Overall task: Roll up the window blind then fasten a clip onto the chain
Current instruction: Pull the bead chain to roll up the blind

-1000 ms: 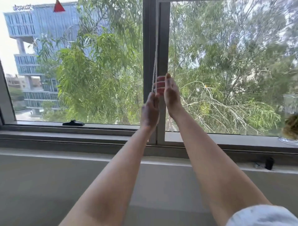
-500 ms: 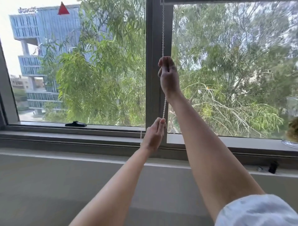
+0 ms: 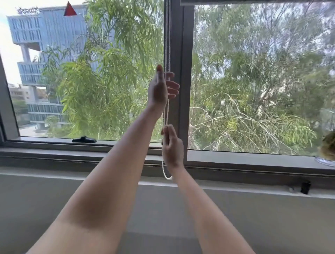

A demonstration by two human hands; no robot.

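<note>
A white bead chain (image 3: 167, 36) hangs in front of the grey centre post of the window and ends in a loop (image 3: 166, 176) below the sill. My right hand (image 3: 172, 146) is low, closed around the chain just above the sill. My left hand (image 3: 160, 87) is higher up, thumb pointing upward and fingers spread loosely around the chain without closing on it. The blind's bottom edge (image 3: 253, 1) shows as a thin strip at the very top of the right pane. A small black object, possibly the clip (image 3: 305, 187), stands on the ledge at the lower right.
A black window handle (image 3: 84, 139) lies on the left pane's lower frame. A glass vessel (image 3: 325, 160) with something brownish in it stands on the sill at the right edge. A grey wall runs below the ledge.
My right hand has dropped from high on the chain to just above the sill, still gripping it. My left hand let go low down and rose to the upper chain.
</note>
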